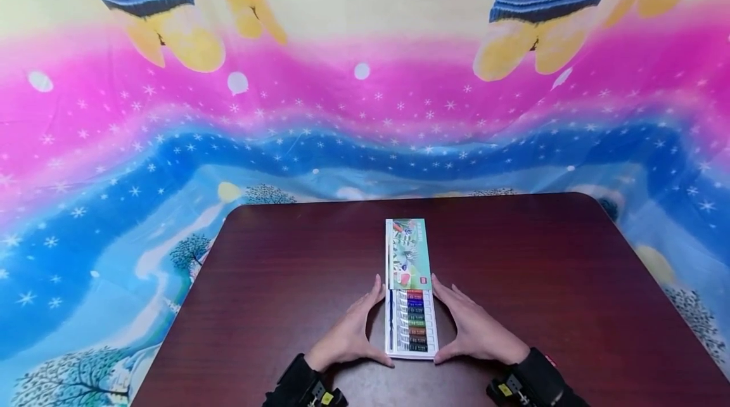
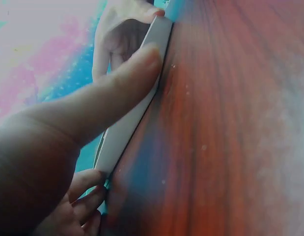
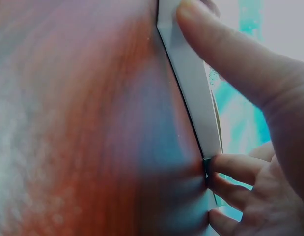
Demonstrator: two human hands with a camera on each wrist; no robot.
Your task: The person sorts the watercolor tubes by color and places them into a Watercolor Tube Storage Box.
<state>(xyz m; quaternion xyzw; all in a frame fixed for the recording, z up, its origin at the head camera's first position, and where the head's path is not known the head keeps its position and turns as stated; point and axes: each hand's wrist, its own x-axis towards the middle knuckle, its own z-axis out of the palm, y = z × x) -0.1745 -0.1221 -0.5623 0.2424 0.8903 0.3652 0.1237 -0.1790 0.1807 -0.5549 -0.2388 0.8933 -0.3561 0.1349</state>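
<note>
A slim box of paint tubes lies on the table, its green printed sleeve [image 1: 410,248] covering the far part. Out of the near side shows a white tray [image 1: 432,337] with a row of several coloured paint tubes [image 1: 417,321] and a dark, thin brush [image 1: 391,321] along the left. My left hand [image 1: 350,332] holds the box's left side, thumb at the near corner and fingertips by the sleeve's edge. Mirroring it, my right hand [image 1: 479,332] holds the right side. In the right wrist view, curled fingers [image 3: 235,169] touch the box's white side wall [image 3: 191,83].
The box sits near the middle front of a dark reddish-brown table [image 1: 285,255] with rounded far corners. Behind and around the table hangs a colourful printed cloth [image 1: 365,103]. Black camera straps [image 1: 533,378] are on both wrists.
</note>
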